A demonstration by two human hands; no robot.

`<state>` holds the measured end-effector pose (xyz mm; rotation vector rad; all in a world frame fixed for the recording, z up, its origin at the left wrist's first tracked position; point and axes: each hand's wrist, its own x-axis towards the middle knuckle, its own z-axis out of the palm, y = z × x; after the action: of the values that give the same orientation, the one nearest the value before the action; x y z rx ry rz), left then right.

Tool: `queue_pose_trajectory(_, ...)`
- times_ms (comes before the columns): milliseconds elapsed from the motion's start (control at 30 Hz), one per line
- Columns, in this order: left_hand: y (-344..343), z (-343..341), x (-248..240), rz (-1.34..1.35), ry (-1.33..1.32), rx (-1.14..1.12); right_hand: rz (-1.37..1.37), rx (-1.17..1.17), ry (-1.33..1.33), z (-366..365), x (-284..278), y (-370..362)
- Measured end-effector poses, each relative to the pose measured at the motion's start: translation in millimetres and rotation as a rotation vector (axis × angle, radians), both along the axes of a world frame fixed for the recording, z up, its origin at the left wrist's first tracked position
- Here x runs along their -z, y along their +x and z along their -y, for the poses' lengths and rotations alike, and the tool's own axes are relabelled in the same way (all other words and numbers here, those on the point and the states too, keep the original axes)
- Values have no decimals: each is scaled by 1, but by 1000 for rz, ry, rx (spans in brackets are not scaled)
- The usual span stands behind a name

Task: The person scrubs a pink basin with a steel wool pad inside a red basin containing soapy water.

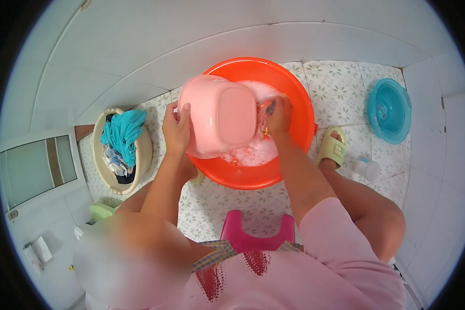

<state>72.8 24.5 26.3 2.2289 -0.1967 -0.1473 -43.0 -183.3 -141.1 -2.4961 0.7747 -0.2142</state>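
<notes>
A pink plastic basin (pixel 236 114) is tilted on its side over a large orange tub (pixel 232 180), with its underside turned toward me. My left hand (pixel 176 126) grips the basin's rim at the left, thumb on the outer wall. White suds (pixel 256 152) float in the tub. Beyond the basin's right side, my right hand (pixel 280 114) is closed over the suds. Its fingers are round a small dark grey thing (pixel 270 108) whose kind I cannot make out. Below this lies something with yellow and red patches (pixel 266 131), partly hidden by the basin.
To the left, a cream laundry basket (pixel 143 155) holds clothes, with a teal garment (pixel 124 129) on top. At the right are a blue basin (pixel 390 111) and a whitish container (pixel 367 169) on the tiled floor. A magenta stool (pixel 237 235) stands nearest me; a white wall rises behind the tub.
</notes>
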Motion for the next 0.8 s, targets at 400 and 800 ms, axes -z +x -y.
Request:
queue_pose_trajectory(400, -2, -11, -2, 29, 98, -149, 440, 356, 953, -37, -57, 13)
queue_pose_trajectory(800, -6, -15, 9, 28, 262, -107, 793, 156, 953, -122, -153, -9)
